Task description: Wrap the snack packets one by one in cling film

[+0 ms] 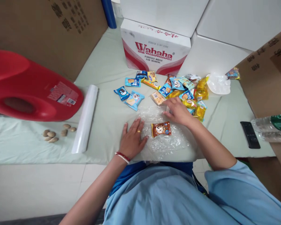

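"So, the left hand [131, 139]?"
"Spread flat on the desk [107, 131] at the edge of the film [167, 146], gripping nothing."
"The right hand [176, 110]?"
"Half curled beside the snacks [186, 95]; whether it grips anything, I can't tell."
"The brown packet [161, 129]?"
"On the film, between the hands."

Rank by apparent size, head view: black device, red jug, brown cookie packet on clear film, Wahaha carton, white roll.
1. Red jug, partly cut off
2. Wahaha carton
3. White roll
4. Black device and brown cookie packet: too alike to rank
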{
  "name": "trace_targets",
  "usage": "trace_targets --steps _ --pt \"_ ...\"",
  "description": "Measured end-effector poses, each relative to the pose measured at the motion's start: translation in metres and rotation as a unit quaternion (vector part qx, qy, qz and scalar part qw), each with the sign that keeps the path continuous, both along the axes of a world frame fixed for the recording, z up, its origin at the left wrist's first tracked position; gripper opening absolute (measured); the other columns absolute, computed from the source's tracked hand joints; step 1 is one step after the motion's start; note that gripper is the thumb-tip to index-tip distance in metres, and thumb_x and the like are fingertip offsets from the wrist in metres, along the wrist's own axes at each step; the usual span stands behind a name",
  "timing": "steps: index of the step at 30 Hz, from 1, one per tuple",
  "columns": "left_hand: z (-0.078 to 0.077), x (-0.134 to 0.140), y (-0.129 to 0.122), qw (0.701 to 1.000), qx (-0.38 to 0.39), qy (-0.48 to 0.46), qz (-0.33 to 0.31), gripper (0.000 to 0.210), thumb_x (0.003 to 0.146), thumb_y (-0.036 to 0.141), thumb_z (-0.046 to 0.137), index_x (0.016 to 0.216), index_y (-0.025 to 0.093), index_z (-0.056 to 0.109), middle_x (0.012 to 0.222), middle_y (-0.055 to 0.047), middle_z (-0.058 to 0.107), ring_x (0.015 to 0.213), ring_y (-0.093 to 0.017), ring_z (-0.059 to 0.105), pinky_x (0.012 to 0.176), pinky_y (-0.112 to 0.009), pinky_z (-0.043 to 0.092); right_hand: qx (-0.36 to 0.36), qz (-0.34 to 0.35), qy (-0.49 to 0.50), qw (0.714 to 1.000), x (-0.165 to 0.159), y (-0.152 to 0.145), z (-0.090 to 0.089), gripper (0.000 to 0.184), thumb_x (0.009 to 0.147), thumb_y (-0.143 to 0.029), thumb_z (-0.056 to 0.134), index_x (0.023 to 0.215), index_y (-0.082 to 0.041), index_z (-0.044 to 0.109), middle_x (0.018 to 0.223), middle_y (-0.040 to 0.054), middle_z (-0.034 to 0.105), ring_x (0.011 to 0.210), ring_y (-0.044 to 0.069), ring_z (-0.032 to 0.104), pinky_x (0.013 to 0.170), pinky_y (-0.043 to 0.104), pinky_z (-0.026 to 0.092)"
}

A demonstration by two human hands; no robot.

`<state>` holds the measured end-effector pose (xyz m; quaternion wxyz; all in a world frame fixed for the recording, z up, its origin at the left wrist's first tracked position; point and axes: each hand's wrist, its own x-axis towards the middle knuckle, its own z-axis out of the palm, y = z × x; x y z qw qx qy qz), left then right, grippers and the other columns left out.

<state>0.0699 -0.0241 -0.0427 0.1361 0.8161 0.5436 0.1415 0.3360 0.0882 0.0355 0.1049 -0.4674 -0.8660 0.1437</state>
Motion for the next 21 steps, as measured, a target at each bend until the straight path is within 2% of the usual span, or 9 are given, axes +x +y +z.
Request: trace_targets --steps 3,5,7,10,13,17,19,21 --pt "-0.005 -0.001 -0.001 1.0 0.013 -0.018 0.008 0.066 0.098 0.042 0.053 0.158 0.016 0.038 0.167 -0.02 0.034 0.153 -0.035 0.036 0.126 -0.065 0.017 -0.022 0.013 -0.099 0.995 -0.015 0.024 -0.005 0.051 0.089 -0.041 0.076 0.13 -0.013 0.066 0.121 0.019 0.069 0.116 0.037 0.054 0.096 0.045 0.043" --pt "-0.009 -0.002 -0.002 0.998 0.029 -0.04 0.027 0.068 0.097 0.042 0.056 0.157 0.017 0.038 0.166 -0.021 0.034 0.152 -0.036 0.037 0.125 -0.065 0.02 -0.059 0.046 -0.139 0.987 -0.022 0.034 -0.007 0.031 0.089 -0.032 0.075 0.113 -0.013 0.073 0.103 0.0163 0.073 0.107 0.034 0.057 0.09 0.041 0.043" --pt "-0.012 -0.004 -0.003 0.994 0.048 -0.08 0.062 0.073 0.093 0.042 0.062 0.157 0.016 0.036 0.165 -0.023 0.035 0.151 -0.038 0.037 0.124 -0.064 0.026 -0.086 0.082 -0.126 0.985 -0.022 0.04 -0.006 0.011 0.091 -0.021 0.068 0.098 -0.015 0.075 0.093 0.0128 0.073 0.098 0.029 0.06 0.086 0.036 0.042" --pt "-0.015 -0.005 -0.003 0.976 0.064 -0.164 0.131 0.085 0.088 0.042 0.07 0.158 0.014 0.032 0.16 -0.024 0.04 0.149 -0.039 0.039 0.121 -0.06 0.036 -0.094 0.129 -0.024 0.987 -0.012 0.038 0.002 0.015 0.096 -0.018 0.059 0.096 -0.016 0.074 0.094 0.0087 0.071 0.087 0.021 0.061 0.081 0.03 0.041" --pt "-0.014 -0.002 0.005 0.953 0.047 -0.241 0.179 0.098 0.082 0.041 0.077 0.16 0.015 0.026 0.151 -0.023 0.047 0.139 -0.037 0.049 0.116 -0.056 0.042 -0.071 0.157 0.057 0.983 0.0 0.022 0.009 0.019 0.101 -0.024 0.055 0.097 -0.016 0.072 0.095 0.0075 0.065 0.083 0.018 0.059 0.076 0.028 0.041" --pt "-0.013 0.007 0.025 0.921 -0.041 -0.344 0.178 0.114 0.072 0.03 0.083 0.164 0.023 0.016 0.15 -0.017 0.05 0.109 -0.024 0.064 0.105 -0.045 0.051 -0.041 0.184 0.073 0.979 0.009 -0.014 0.009 0.023 0.104 -0.025 0.05 0.103 -0.018 0.072 0.097 0.007 0.06 0.082 0.016 0.056 0.071 0.026 0.04" --pt "-0.01 0.008 0.035 0.9 -0.083 -0.388 0.181 0.117 0.069 0.026 0.082 0.164 0.026 0.014 0.145 -0.013 0.055 0.088 -0.016 0.063 0.09 -0.036 0.055 -0.026 0.19 0.07 0.979 0.013 -0.033 0.005 0.026 0.105 -0.025 0.048 0.109 -0.02 0.072 0.098 0.0069 0.06 0.081 0.016 0.055 0.069 0.026 0.038" --pt "-0.005 0.005 0.041 0.887 -0.109 -0.418 0.164 0.107 0.071 0.023 0.077 0.163 0.026 0.022 0.124 -0.006 0.066 0.071 -0.011 0.055 0.074 -0.029 0.052 -0.041 0.175 0.077 0.981 0.017 -0.051 -0.002 0.028 0.105 -0.028 0.047 0.113 -0.023 0.073 0.096 0.0061 0.061 0.078 0.016 0.053 0.067 0.026 0.037"
